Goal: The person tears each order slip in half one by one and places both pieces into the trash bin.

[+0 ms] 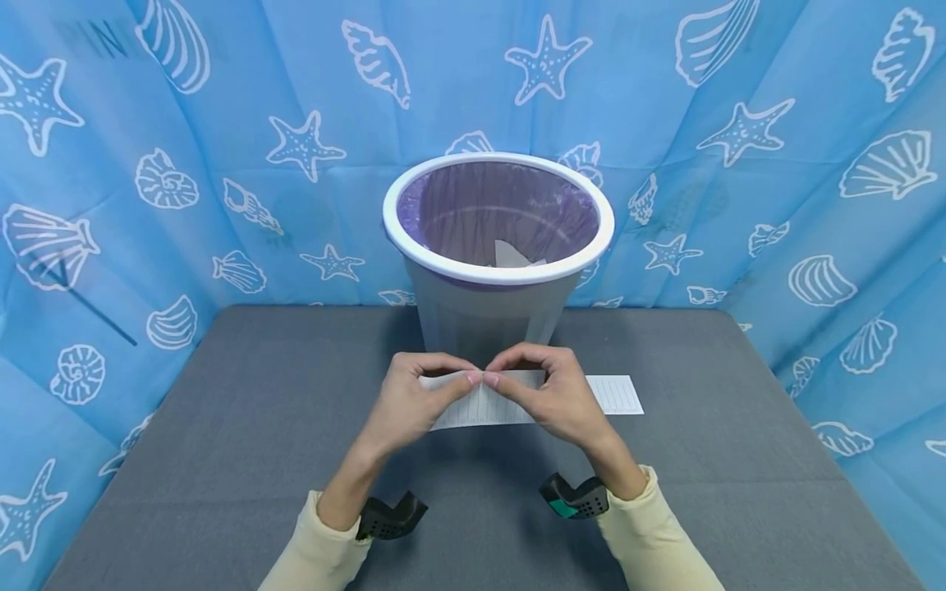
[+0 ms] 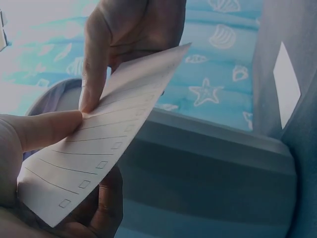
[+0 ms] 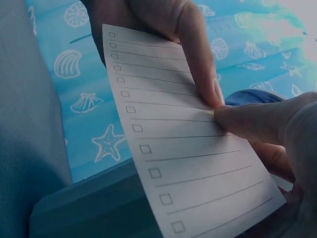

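A white checklist paper with ruled lines and small checkboxes (image 1: pixel 482 408) is held just in front of the bin. My left hand (image 1: pixel 421 396) pinches its upper edge near the middle between thumb and fingers. Right beside that spot, my right hand (image 1: pixel 556 396) pinches the same edge, the two thumbtips touching or nearly so. The paper (image 2: pixel 111 144) bends slightly in the left wrist view, its printed side towards the camera. In the right wrist view, a column of boxes runs down one side of the paper (image 3: pixel 148 148). Fingers behind the sheet are partly hidden.
A pale bin (image 1: pixel 488 316) with a white rim and purple liner stands at the table's back. White paper pieces (image 1: pixel 510 254) lie inside it. Another lined white paper (image 1: pixel 615 395) lies on the grey table (image 1: pixel 244 427), right of my right hand. A blue shell-patterned curtain (image 1: pixel 458 74) hangs behind.
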`<action>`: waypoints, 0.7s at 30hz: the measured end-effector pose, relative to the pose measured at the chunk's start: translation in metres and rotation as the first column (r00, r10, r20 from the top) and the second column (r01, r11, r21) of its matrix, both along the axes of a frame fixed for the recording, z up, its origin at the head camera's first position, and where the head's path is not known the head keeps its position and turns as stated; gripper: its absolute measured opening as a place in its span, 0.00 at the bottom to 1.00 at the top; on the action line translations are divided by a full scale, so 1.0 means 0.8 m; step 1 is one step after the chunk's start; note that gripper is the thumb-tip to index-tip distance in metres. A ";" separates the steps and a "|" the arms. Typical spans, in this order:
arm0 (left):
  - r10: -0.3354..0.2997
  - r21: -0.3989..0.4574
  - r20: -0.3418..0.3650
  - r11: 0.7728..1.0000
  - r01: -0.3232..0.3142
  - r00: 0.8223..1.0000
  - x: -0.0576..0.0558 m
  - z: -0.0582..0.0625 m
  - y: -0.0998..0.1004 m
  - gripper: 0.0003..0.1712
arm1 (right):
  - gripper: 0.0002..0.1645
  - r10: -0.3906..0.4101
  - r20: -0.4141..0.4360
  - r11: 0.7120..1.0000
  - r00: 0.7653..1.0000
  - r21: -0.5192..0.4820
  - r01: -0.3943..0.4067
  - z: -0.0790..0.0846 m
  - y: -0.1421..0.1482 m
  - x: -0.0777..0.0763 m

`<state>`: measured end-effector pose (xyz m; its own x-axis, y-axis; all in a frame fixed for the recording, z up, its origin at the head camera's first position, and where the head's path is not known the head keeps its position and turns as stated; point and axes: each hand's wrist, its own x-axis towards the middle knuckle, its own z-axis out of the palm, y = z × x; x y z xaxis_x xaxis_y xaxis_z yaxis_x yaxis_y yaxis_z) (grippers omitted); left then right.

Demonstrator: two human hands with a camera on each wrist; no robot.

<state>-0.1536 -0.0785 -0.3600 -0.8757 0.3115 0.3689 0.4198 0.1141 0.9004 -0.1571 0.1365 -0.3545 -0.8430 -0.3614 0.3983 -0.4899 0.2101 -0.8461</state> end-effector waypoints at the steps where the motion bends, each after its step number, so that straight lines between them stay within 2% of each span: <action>1: 0.002 -0.004 0.004 1.000 -0.002 1.000 0.000 0.000 0.000 0.06 | 0.04 0.002 -0.008 1.000 1.000 0.005 -0.002 0.000 0.000 0.000; 11: -0.008 0.022 0.112 1.000 0.006 0.994 0.000 0.002 0.002 0.07 | 0.03 0.003 -0.076 1.000 0.997 0.004 -0.003 -0.003 -0.003 0.001; 21: -0.008 0.051 0.173 0.999 -0.001 0.985 -0.001 0.003 0.000 0.09 | 0.04 -0.002 -0.105 1.000 0.995 -0.011 0.001 -0.003 -0.006 0.002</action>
